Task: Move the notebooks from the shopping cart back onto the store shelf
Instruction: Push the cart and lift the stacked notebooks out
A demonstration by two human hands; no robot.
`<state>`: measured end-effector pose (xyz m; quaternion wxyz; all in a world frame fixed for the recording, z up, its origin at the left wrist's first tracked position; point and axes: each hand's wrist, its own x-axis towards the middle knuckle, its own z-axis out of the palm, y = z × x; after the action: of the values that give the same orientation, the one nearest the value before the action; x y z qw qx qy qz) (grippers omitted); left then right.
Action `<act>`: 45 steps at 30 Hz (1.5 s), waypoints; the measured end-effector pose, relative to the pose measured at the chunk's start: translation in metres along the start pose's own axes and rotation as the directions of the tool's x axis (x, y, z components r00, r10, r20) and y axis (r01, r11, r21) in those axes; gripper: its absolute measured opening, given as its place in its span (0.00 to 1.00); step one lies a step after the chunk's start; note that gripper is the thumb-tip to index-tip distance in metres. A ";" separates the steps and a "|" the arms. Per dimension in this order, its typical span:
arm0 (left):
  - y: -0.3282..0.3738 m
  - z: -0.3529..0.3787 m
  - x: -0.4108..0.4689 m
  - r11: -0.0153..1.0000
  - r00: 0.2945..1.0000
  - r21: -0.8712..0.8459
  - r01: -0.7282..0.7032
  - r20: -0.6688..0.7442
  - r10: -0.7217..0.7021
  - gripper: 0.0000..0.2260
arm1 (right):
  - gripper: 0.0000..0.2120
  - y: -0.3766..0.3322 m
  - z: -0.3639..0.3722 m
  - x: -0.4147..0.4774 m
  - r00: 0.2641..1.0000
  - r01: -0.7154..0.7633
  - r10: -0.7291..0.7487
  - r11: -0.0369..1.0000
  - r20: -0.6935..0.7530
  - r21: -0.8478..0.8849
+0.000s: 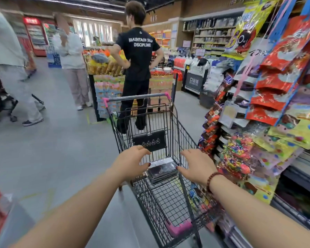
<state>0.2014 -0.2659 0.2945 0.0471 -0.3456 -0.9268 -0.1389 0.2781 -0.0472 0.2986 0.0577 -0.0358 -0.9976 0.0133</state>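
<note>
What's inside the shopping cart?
A stack of dark notebooks lies flat on the wire floor of the shopping cart, seen between the left hand and the right hand. The top cover hides the notebooks below it, so I can't count them.

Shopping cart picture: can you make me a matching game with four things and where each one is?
Things:
1. notebooks
2. bracelet
3. snack bags
4. person in black

Places:
A. on the right arm
B. hanging at the right side
C. stacked inside the cart
D. standing beyond the cart

Pairs: 1-C, 2-A, 3-B, 4-D
</note>
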 end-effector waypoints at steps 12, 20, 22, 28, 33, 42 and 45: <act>-0.056 0.010 0.118 1.000 1.000 0.010 0.030 0.006 -0.030 0.19 | 0.27 0.022 0.034 0.131 0.999 0.022 -0.025 0.997 0.039 0.070; -0.108 0.028 0.177 1.000 0.997 -0.015 -0.006 0.080 0.008 0.20 | 0.27 0.015 0.058 0.203 0.997 0.002 -0.008 0.997 0.077 0.080; -0.123 0.032 0.191 0.999 0.997 -0.018 -0.028 0.072 0.029 0.20 | 0.27 0.011 0.064 0.218 0.997 -0.017 0.010 0.996 0.079 0.089; -0.190 0.049 0.244 0.988 0.979 -0.032 -0.153 0.134 0.156 0.20 | 0.25 -0.009 0.094 0.275 0.981 -0.181 0.172 0.979 0.092 0.095; -0.241 0.061 0.281 0.967 0.946 -0.068 -0.245 0.200 0.254 0.19 | 0.27 -0.024 0.113 0.305 0.933 -0.343 0.326 0.934 0.151 0.100; -0.262 0.119 0.336 0.916 0.844 -0.181 -0.359 0.356 0.401 0.20 | 0.17 -0.013 0.147 0.315 0.829 -0.528 0.495 0.846 0.261 0.071; -0.252 0.141 0.358 0.904 0.817 -0.197 -0.380 0.386 0.428 0.20 | 0.15 0.004 0.161 0.318 0.795 -0.574 0.537 0.816 0.283 0.063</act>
<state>-0.2328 -0.1828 0.1687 -0.1442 -0.5582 -0.8110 -0.0994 -0.0554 -0.0239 0.1746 -0.0734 -0.3213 -0.9380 0.1070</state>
